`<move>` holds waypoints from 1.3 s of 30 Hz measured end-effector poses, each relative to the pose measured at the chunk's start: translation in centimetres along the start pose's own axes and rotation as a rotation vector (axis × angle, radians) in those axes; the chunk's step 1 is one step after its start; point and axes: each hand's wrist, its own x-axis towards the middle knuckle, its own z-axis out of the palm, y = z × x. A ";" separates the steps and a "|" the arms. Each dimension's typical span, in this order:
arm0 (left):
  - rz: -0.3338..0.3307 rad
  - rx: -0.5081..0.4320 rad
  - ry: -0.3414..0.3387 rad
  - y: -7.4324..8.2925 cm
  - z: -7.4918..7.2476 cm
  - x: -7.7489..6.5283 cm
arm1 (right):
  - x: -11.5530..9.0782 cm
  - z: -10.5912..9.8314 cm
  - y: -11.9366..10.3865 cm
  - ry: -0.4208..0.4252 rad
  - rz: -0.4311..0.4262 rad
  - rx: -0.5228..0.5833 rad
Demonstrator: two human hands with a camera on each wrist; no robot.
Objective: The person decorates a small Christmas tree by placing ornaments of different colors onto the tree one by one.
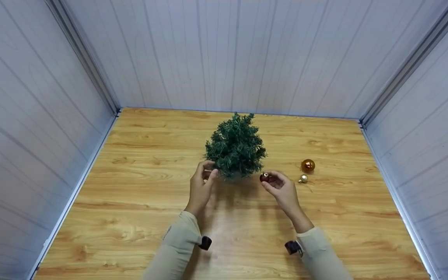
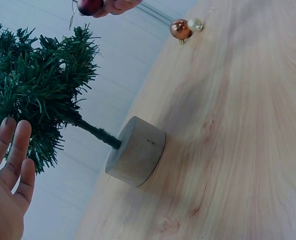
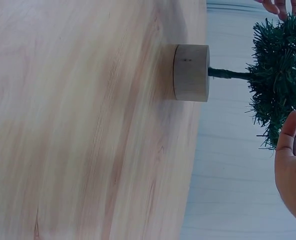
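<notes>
A small green artificial Christmas tree (image 1: 235,147) stands upright on the wooden table. Its round wooden base (image 2: 136,150) and thin trunk show in both wrist views. At the tree's left side is my left hand (image 1: 202,186), its relaxed fingers (image 2: 18,150) right at the lower branches and holding nothing. My right hand (image 1: 283,192) pinches a dark red Christmas ball (image 1: 264,177) by the tree's lower right edge. A thin hanging loop dangles from this ball (image 2: 90,6) in the left wrist view. In the right wrist view the ball is hidden behind the hand.
To the right of the right hand, an orange-gold ball (image 1: 308,166) and a smaller pale gold ball (image 1: 303,178) lie close together on the table (image 1: 138,194). White panelled walls (image 1: 224,54) enclose the table at the back and on both sides.
</notes>
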 end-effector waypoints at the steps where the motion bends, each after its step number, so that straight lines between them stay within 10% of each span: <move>1: 0.002 0.001 0.005 0.1 0.0 0.0 | 0.0 0.0 0.1 -0.001 -0.005 0.005; 20: 0.136 0.025 0.056 2.6 0.9 0.3 | -0.5 0.9 -3.3 -0.049 0.000 0.020; 32: 0.141 0.027 0.021 3.2 1.2 0.5 | 0.7 1.1 -1.6 -0.065 -0.050 0.023; 39: 0.159 0.022 0.008 3.4 1.4 0.7 | 0.4 1.5 -5.2 -0.089 -0.050 0.022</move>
